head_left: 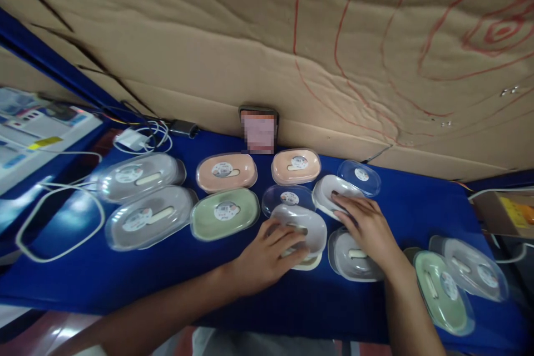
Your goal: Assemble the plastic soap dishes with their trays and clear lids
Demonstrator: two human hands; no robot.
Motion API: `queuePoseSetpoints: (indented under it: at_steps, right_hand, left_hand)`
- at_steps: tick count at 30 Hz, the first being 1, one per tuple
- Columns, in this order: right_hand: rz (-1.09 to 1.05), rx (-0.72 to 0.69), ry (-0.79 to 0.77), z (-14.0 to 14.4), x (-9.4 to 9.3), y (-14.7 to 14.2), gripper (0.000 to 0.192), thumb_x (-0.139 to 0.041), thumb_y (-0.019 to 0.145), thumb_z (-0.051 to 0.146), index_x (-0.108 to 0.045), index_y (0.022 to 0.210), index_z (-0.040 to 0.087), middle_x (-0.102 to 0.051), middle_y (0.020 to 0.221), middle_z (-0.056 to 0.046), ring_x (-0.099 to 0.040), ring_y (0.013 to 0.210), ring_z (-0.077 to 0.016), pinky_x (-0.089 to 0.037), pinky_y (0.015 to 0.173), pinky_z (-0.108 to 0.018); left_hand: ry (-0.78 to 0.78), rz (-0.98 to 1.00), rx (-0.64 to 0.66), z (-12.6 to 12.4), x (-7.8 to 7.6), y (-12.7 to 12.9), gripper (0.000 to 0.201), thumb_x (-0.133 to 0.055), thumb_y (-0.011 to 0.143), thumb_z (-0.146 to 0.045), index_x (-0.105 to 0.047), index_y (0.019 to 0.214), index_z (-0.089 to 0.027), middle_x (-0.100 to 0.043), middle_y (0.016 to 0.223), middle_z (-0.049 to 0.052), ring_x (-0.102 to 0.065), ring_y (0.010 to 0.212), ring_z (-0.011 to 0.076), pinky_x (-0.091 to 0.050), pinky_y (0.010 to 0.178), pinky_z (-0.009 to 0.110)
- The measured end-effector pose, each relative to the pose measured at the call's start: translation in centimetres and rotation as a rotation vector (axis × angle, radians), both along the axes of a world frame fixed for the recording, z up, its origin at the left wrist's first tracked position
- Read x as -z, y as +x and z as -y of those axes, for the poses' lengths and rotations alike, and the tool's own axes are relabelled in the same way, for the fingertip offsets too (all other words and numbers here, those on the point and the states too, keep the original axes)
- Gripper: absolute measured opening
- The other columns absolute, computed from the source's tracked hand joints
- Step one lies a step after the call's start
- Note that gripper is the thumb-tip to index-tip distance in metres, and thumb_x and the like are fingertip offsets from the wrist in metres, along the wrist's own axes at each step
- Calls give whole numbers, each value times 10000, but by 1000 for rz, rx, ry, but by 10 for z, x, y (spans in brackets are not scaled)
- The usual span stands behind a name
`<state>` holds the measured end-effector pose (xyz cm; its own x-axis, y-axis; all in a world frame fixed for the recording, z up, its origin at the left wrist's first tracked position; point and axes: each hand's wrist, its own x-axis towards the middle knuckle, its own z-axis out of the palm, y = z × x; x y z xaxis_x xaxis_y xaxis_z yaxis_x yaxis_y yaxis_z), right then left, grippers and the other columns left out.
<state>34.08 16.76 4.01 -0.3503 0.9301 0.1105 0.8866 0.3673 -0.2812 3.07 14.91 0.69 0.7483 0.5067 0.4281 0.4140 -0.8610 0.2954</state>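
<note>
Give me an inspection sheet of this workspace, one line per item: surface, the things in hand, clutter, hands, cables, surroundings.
Surface: blue table, partly covered.
Things in hand: white soap box under the left hand; white tray under the right.
Clutter: two pink soap boxes, green soap box, two clear-lidded grey boxes, loose clear lid, more boxes at right.
Hands: left hand and right hand both rest flat, open.
Cables: white charger cables at back left; white loop.
Surroundings: cardboard wall with red lines; phone propped against it.
</note>
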Motion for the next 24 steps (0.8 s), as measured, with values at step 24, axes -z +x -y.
queuePoseSetpoints:
  at_steps: [24]
  right_hand:
    - [174, -73, 121, -94, -39, -47, 495, -515, 1097, 383, -546, 1558, 208, -628, 1529, -176, -577, 1392, -370, -429, 1138, -577]
  left_hand:
    - [-39, -35, 96, -6, 6, 1, 435, -670, 983, -291, -639, 1413, -236, -651, 1380, 107, -578, 1263, 273, -316, 1184, 451]
